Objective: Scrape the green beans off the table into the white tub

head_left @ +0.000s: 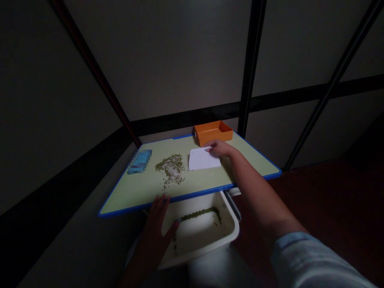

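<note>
My right hand grips the upper edge of a white flat scraper, which is tilted on the pale green tabletop. Left of the scraper lies a loose spread of small green beans, like mung beans, with whitish grains among them. My left hand is open, fingers and thumb apart, by the table's near edge and over the left side of a white basin. Inside the basin, a band of green beans runs along the far side. Whether my left hand touches the rim, I cannot tell.
An orange open box stands at the table's back, just beyond my right hand. A blue packet, partly blurred, lies near the left edge. Blue trim borders the table. Dark-framed panels rise close behind it.
</note>
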The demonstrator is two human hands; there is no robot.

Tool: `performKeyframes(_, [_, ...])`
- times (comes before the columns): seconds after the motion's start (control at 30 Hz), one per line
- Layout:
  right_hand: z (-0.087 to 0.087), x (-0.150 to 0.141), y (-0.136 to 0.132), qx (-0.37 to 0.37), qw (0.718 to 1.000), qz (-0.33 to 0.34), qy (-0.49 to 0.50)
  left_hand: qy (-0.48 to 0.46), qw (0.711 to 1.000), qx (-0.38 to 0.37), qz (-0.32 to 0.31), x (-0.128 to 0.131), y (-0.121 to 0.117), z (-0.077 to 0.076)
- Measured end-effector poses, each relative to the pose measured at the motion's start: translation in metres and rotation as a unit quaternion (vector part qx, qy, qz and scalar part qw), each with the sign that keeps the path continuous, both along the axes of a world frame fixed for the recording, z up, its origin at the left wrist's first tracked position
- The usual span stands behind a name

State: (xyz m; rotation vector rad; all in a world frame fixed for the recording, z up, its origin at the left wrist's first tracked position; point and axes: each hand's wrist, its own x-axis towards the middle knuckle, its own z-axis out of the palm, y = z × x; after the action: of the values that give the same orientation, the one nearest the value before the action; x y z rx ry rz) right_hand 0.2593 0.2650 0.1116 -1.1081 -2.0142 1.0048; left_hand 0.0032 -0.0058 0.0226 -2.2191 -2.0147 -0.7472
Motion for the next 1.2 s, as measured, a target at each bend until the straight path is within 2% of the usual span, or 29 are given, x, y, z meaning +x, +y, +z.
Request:
performKeyframes(0.37, [-0.0045, 0.0, 0.0026, -0.033, 0.998, 0.045, 0.026, -0.001, 1.0, 0.014, 0.001, -0.0009, 0.0004, -0.0029])
performKeyframes(0.53, [-0.0042, -0.0003, 0.0039, -0.019, 0.997, 0.027, 0.065, -0.001, 1.0, 0.015, -0.003, -0.001, 0.0, -0.0031])
performKeyframes(0.83, [-0.006, -0.0039, 0.0034, 0.0, 0.999, 0.028, 0.045, 0.0, 1.0, 0.013, -0.001, -0.0013, 0.001, -0.0035])
performKeyframes(1.1, [-0.0082, -0.0023, 0.0066, -0.034, 0.994, 0.06, 0.088, 0.0, 1.0, 0.012, 0.002, -0.0013, 0.0004, -0.0034])
performKeyframes(1.2, [-0.0082, -0.0013, 0.0072, -0.042, 0.992, 0.053, 0.104, -0.001, 1.0, 0.018, -0.002, -0.0018, 0.0004, -0.0043])
